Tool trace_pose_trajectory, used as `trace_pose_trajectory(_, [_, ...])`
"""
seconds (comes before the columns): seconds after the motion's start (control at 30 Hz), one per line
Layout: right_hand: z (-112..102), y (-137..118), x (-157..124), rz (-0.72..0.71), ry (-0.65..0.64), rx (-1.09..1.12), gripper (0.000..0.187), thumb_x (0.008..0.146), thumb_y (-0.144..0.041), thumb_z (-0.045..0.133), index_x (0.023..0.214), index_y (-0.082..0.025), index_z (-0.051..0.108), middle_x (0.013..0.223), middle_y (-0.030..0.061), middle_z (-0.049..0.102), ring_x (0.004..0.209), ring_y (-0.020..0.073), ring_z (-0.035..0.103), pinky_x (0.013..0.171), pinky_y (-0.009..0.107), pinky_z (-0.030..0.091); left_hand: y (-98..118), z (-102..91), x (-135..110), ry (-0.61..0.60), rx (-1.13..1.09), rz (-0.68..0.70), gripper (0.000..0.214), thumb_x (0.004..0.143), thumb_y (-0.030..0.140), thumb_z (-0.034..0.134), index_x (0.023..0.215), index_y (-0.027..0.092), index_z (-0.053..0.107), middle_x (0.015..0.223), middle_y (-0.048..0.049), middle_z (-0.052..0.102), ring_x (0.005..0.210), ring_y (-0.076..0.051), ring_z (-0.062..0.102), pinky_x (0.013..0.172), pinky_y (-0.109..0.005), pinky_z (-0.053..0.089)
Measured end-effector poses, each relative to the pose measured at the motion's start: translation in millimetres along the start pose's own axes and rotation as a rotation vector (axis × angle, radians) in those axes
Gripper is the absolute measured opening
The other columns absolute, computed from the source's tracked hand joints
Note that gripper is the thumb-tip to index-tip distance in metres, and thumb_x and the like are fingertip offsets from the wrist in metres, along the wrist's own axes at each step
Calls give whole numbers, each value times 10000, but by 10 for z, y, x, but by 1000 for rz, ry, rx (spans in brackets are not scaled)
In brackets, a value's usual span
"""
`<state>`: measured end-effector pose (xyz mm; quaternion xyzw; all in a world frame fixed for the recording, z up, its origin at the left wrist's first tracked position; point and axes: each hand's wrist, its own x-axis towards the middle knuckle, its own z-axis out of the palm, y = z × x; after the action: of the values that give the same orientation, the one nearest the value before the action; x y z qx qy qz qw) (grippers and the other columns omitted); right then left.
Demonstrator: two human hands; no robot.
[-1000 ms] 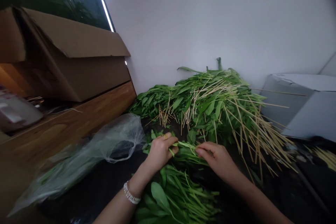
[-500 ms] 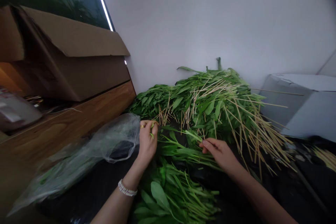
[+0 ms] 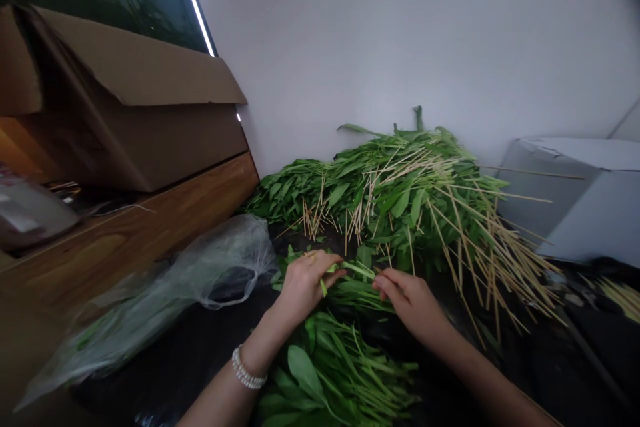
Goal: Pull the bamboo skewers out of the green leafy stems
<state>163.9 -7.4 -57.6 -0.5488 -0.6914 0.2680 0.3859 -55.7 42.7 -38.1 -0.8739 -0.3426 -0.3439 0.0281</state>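
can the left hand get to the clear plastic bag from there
Probably yes: the clear plastic bag lies just left of the left hand, with nothing visible standing between, though that hand is gripping green stems and might need to release them first.

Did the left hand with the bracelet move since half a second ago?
Yes: the left hand has moved right, away from the clear plastic bag.

Indoors, kind unclear: white wall [image 3: 400, 33]
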Motion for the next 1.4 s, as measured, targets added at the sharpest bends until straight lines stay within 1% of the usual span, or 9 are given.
trace_pose_trajectory(0.1, [25,-22,-12,-70,-14,-86,335,919,-368,370,681,-223,557,700,1,640,720,160,584,693,264,370,18,34,-13,-89,50,87,245,903,278,540,1133,215,595,831,-32,647,771,-166,608,724,-273,455])
trace_pose_trajectory(0.2, [44,-30,-20,-100,-22,-155,339,930,-354,361,677,-221,543,692,4,627,714,159,566,698,272,357,9,42,-17,-169,89,137,229,907,256,528,1118,209,601,838,-34,642,786,-173,600,735,-282,456])
trace_pose_trajectory(0.47, [84,-61,-30,-150,-41,-163,348,932,-343,372,659,-212,544,661,-1,600,687,146,549,675,260,359,68,52,3,-187,196,196,82,840,223,552,826,175,616,706,-23,584,687,-183,548,630,-287,404])
trace_pose_trajectory(0.6, [90,-115,-22,-127,-44,-38,319,912,-333,405,680,-209,586,668,-8,622,689,137,571,679,247,386,126,74,36,-93,15,51,94,788,154,523,738,172,600,659,-8,561,650,-159,533,636,-267,398])
trace_pose_trajectory(0.73, [19,-52,6,-54,4,58,296,883,-352,445,709,-204,633,649,-14,628,653,133,581,641,237,408,-45,-26,73,151,-286,-348,128,770,162,480,695,172,583,643,8,570,609,-136,522,587,-231,389])
trace_pose_trajectory(0.83, [-78,53,44,-5,77,103,284,850,-390,492,726,-198,662,652,-4,640,637,142,590,621,244,428,-251,-142,82,365,-344,-599,172,823,241,468,719,176,589,625,21,546,588,-132,491,553,-223,364])
trace_pose_trajectory(1.03, [-218,208,112,15,181,167,231,750,-401,625,842,-215,724,830,26,716,747,175,642,708,285,478,-341,-195,91,446,-297,-456,227,910,320,429,799,189,577,819,-17,571,814,-163,539,766,-257,408])
trace_pose_trajectory(1.2, [-278,252,127,11,265,158,200,718,-391,659,815,-229,728,832,24,719,735,177,640,704,305,491,-300,-166,86,411,-507,-483,185,934,343,403,875,208,514,686,32,519,621,-123,503,608,-224,403])
trace_pose_trajectory(1.4, [-309,240,127,-58,292,87,173,735,-376,652,804,-238,731,821,24,716,726,171,637,685,301,501,-244,-151,56,307,-354,-462,183,900,341,475,817,196,549,685,32,502,623,-113,455,578,-210,361])
